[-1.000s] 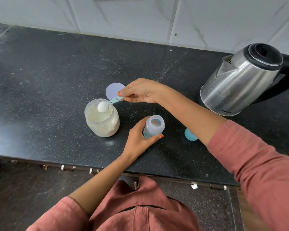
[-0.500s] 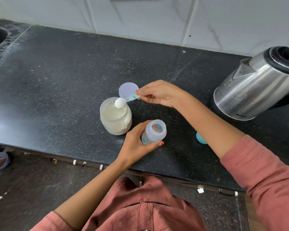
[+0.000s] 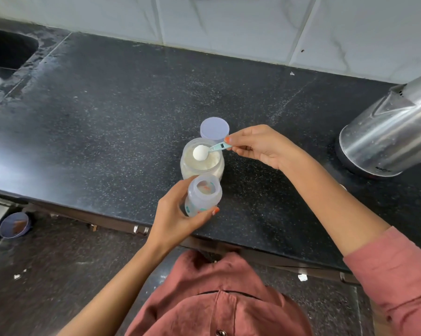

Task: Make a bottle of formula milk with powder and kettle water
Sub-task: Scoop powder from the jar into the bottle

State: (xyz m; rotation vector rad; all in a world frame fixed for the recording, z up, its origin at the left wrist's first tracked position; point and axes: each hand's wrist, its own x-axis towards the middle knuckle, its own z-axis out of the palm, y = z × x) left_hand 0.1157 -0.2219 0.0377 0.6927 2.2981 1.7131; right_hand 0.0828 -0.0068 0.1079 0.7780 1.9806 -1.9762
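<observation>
An open clear jar of white formula powder [image 3: 201,164] stands on the black counter [image 3: 107,117]. My right hand [image 3: 258,146] pinches the handle of a small teal scoop [image 3: 208,150], heaped with powder, directly above the jar's mouth. My left hand [image 3: 178,217] grips a clear open baby bottle [image 3: 203,197] just in front of the jar, its mouth facing up. A steel kettle [image 3: 389,134] stands at the right edge.
The jar's pale lilac lid [image 3: 214,129] lies flat behind the jar. A sink [image 3: 3,57] is sunk in the counter at far left. A small bowl [image 3: 14,225] sits on the floor at lower left. White tiles back the counter.
My left hand has brought the bottle closer to the jar, right up against its front. The scoop stays heaped over the jar. The camera has shifted, pushing the kettle to the right edge.
</observation>
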